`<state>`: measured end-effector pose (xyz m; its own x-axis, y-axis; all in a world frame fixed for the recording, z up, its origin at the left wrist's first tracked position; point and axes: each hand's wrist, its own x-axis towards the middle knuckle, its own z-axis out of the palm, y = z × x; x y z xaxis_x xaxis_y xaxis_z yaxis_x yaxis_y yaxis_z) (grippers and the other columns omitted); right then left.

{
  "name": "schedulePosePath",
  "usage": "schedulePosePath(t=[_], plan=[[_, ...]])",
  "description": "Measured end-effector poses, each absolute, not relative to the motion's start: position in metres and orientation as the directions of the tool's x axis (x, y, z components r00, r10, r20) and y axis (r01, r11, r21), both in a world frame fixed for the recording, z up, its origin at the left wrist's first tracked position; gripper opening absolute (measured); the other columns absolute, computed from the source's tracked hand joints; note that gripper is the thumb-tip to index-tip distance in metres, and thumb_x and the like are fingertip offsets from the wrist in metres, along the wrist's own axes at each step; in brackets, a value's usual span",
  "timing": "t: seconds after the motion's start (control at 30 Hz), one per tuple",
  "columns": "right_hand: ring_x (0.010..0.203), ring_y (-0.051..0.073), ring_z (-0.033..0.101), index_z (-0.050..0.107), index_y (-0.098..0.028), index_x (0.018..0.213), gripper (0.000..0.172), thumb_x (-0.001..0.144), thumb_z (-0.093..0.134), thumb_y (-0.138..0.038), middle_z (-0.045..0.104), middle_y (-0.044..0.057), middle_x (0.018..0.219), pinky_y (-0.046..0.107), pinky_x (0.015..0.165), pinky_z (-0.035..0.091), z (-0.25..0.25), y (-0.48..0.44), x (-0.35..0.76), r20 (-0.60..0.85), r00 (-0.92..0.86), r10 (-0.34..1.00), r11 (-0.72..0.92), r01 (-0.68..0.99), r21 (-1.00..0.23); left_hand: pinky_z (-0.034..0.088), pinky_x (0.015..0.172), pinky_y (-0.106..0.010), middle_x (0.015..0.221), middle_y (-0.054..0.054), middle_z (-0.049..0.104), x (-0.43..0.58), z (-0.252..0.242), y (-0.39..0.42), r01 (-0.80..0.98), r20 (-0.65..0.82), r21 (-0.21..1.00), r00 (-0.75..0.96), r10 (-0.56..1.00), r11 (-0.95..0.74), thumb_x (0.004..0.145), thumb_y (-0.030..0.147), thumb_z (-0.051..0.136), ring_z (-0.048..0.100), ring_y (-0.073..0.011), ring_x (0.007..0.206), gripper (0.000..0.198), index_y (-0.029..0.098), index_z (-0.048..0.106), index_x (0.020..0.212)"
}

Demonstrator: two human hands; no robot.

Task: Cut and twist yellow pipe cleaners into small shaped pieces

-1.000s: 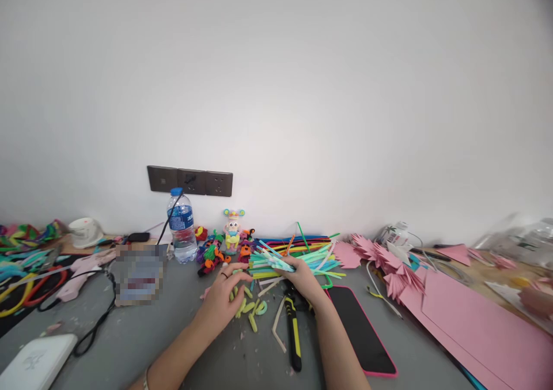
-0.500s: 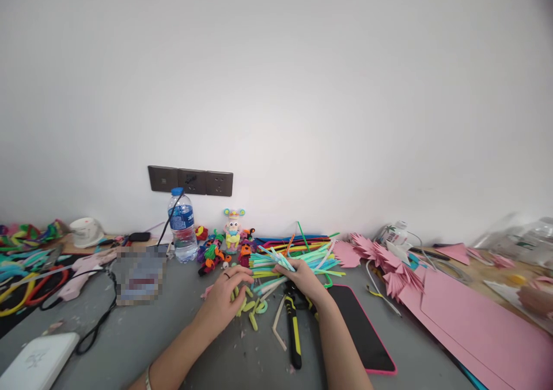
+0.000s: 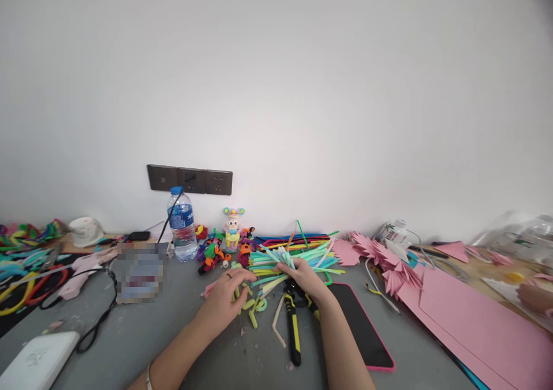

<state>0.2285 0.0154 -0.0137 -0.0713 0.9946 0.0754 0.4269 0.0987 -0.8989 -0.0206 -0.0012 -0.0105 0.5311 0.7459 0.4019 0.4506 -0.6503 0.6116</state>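
Note:
My right hand (image 3: 302, 277) is closed around several pastel pipe cleaners (image 3: 280, 256), light blue, green and whitish, over a larger pile of them. To its left, my left hand (image 3: 228, 295) hovers with fingers bent and the thumb apart. Nothing shows between its fingers. Below and beside it lie short yellow-green coiled pieces (image 3: 253, 319), some hidden by the fingers. Black-and-yellow pliers (image 3: 294, 332) rest under my right wrist, with a bent pale pipe cleaner (image 3: 277, 324) alongside.
Behind stand a water bottle (image 3: 183, 228) and a small figurine (image 3: 232, 228) amid colourful pipe-cleaner figures (image 3: 212, 254). A black tablet with a pink edge (image 3: 360, 326) and pink paper sheets (image 3: 479, 326) lie on the right. At left are a pink glue gun (image 3: 80, 277) and a white box (image 3: 41, 361).
The bunch in my right hand looks fuller and its ends now stand more upright between thumb and fingers. My left hand has shifted only slightly, its index finger reaching a little further right.

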Motion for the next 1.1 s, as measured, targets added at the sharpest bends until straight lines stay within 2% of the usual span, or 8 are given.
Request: schedulePosePath(t=[0.17,0.33,0.53,0.7,0.83,1.0,1.1], plan=[[0.064,0.02,0.054,0.075,-0.014,0.071,0.051,0.079,0.053,-0.06,0.06,0.002,0.063,0.03,0.068,0.042,-0.016,0.015,0.23,0.07,-0.051,0.996,0.085,0.427,-0.9,0.051,0.085,-0.034,0.11,-0.007,0.066,-0.021,-0.009,-0.002,0.475,0.386,0.611,0.52,0.762,-0.633,0.089,0.016,0.044,0.061,-0.0227,0.105,0.027,0.025,0.059,0.109],[0.066,0.02,0.052,0.076,-0.014,0.075,0.054,0.08,0.051,-0.061,0.058,0.003,0.064,0.029,0.068,0.041,-0.017,0.016,0.23,0.08,-0.05,0.996,0.094,0.417,-0.904,0.051,0.085,-0.034,0.11,-0.007,0.067,-0.02,-0.01,-0.002,0.468,0.404,0.608,0.513,0.757,-0.641,0.088,0.017,0.045,0.062,-0.0233,0.103,0.026,0.025,0.061,0.108],[0.06,0.017,0.047,0.074,-0.014,0.071,0.051,0.08,0.053,-0.06,0.051,0.0,0.058,0.028,0.063,0.04,-0.021,0.018,0.23,0.096,-0.037,0.995,0.103,0.42,-0.902,0.05,0.089,-0.035,0.113,-0.007,0.065,-0.02,-0.004,-0.004,0.43,0.427,0.592,0.551,0.718,-0.682,0.09,0.017,0.046,0.06,-0.0224,0.107,0.025,0.025,0.06,0.109],[0.064,0.02,0.052,0.074,-0.014,0.073,0.051,0.079,0.052,-0.06,0.056,0.001,0.06,0.029,0.067,0.042,-0.021,0.02,0.23,0.1,-0.058,0.993,0.115,0.431,-0.895,0.047,0.096,-0.037,0.121,-0.007,0.062,-0.017,-0.003,-0.01,0.358,0.425,0.523,0.677,0.601,-0.773,0.09,0.018,0.049,0.052,-0.0232,0.118,0.025,0.027,0.062,0.11],[0.074,0.024,0.058,0.075,-0.014,0.076,0.049,0.08,0.052,-0.057,0.064,0.002,0.068,0.03,0.073,0.043,-0.023,0.02,0.229,0.095,-0.069,0.993,0.116,0.455,-0.883,0.048,0.095,-0.039,0.119,-0.008,0.063,-0.01,-0.008,-0.013,0.395,0.398,0.548,0.652,0.645,-0.737,0.09,0.018,0.049,0.054,-0.0239,0.115,0.027,0.025,0.061,0.113],[0.078,0.025,0.059,0.074,-0.016,0.072,0.046,0.077,0.057,-0.058,0.067,0.003,0.071,0.03,0.074,0.042,-0.023,0.021,0.225,0.12,-0.039,0.992,0.123,0.508,-0.852,0.05,0.092,-0.04,0.113,-0.008,0.066,-0.004,-0.005,-0.015,0.41,0.4,0.573,0.616,0.679,-0.71,0.089,0.019,0.051,0.057,-0.0253,0.11,0.03,0.026,0.06,0.116],[0.08,0.025,0.06,0.074,-0.018,0.071,0.044,0.076,0.057,-0.058,0.069,0.003,0.074,0.03,0.074,0.041,-0.023,0.02,0.222,0.137,-0.022,0.99,0.127,0.536,-0.834,0.05,0.091,-0.039,0.11,-0.008,0.065,-0.003,-0.006,-0.015,0.425,0.399,0.577,0.598,0.695,-0.697,0.088,0.019,0.051,0.057,-0.0253,0.109,0.026,0.027,0.061,0.111]])
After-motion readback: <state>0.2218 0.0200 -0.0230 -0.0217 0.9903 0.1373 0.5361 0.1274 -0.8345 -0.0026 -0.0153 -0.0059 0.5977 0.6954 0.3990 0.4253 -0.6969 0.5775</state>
